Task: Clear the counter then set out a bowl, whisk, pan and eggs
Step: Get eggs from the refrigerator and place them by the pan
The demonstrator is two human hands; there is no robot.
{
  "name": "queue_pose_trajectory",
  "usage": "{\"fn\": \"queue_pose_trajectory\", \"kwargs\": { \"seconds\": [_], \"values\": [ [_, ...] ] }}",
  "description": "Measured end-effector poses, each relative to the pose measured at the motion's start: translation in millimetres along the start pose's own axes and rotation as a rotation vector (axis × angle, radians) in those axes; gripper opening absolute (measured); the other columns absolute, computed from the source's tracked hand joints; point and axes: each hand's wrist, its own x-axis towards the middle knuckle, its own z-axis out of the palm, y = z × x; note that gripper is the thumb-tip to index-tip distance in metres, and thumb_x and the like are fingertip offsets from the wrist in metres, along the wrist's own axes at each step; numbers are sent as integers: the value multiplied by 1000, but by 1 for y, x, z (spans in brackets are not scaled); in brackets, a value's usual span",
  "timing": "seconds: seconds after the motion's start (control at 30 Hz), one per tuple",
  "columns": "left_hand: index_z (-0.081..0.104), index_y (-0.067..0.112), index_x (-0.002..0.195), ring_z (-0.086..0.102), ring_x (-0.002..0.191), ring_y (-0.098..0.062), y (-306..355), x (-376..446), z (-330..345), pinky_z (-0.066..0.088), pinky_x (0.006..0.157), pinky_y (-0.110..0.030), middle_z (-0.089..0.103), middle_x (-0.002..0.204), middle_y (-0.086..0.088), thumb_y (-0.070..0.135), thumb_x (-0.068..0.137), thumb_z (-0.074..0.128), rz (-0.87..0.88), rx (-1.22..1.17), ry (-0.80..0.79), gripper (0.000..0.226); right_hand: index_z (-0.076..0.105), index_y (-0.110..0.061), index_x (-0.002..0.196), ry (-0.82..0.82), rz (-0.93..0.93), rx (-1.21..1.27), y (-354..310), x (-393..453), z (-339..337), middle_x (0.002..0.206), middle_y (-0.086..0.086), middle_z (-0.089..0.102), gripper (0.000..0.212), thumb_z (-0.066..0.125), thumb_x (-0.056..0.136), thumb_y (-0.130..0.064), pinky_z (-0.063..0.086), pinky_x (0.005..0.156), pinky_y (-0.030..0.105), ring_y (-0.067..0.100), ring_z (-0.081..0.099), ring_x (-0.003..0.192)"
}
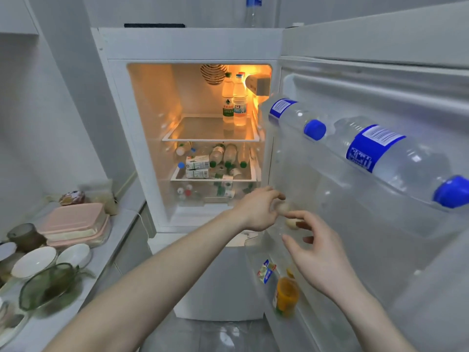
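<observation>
Head view is showing you standing at the open fridge (187, 44), its door (380, 224) swung wide to your right with two water bottles (375, 148) lying in the upper door shelf. On the counter (106, 250) to your left, pink containers (73, 222) and white bowls (35, 261) are sitting, so clearing looks unfinished. Your left hand (256, 209) is pinching one egg (283, 208) at the door's middle shelf, while your right hand (317, 252) is hovering with fingers loosely spread just beside a second egg (291, 224), not gripping it as far as I can tell. Watch it: the shells are smooth and the shelf lip is in the way, so a hurried pinch could be knocking an egg loose onto the floor, or cracking it against the plastic.
</observation>
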Motion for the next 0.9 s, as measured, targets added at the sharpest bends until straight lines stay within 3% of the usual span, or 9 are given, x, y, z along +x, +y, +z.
{"fn": "queue_pose_trajectory", "kwargs": {
  "seconds": [0.17,0.37,0.53,0.67,0.77,0.9],
  "values": [
    [56,22,138,49,131,-29,8,32,11,42,108,-44,57,138,-6,24,90,58,48,129,-110,48,61,-39,113,-11,19,-33,19,7,-3,112,-25,62,37,74,84,-21,48,89,24,-6,56,108],
    [57,21,128,56,117,-29,0,49,14,48,94,-41,62,126,-4,25,89,68,87,165,-125,41,63,-38,114,10,29,-81,26,16,-9,107,-29,61,38,76,82,-21,40,82,7,-16,52,105],
    [58,21,122,55,110,-27,-13,37,6,45,88,-37,61,120,-3,13,87,64,109,51,80,36,62,-36,117,-8,16,-123,18,25,-4,106,-23,64,37,72,85,-22,50,89,24,-2,58,102],
    [56,26,119,53,105,-21,-32,9,-7,45,85,-36,59,118,4,19,90,68,78,-51,263,32,56,-30,135,-118,25,-232,8,46,7,123,-12,61,48,65,90,-19,43,99,23,10,55,120],
    [55,26,118,52,105,-18,-41,-18,-21,44,85,-34,59,117,7,20,91,68,58,-87,303,30,49,-25,145,-209,73,-359,2,67,17,128,2,63,53,59,93,-17,41,104,31,23,53,127],
    [55,30,115,52,106,-14,-53,-54,-35,46,89,-35,59,117,13,22,92,68,18,-122,321,27,44,-25,149,-347,163,-531,-2,88,29,145,8,54,60,54,92,-10,42,106,33,29,50,134]
  ]
}}
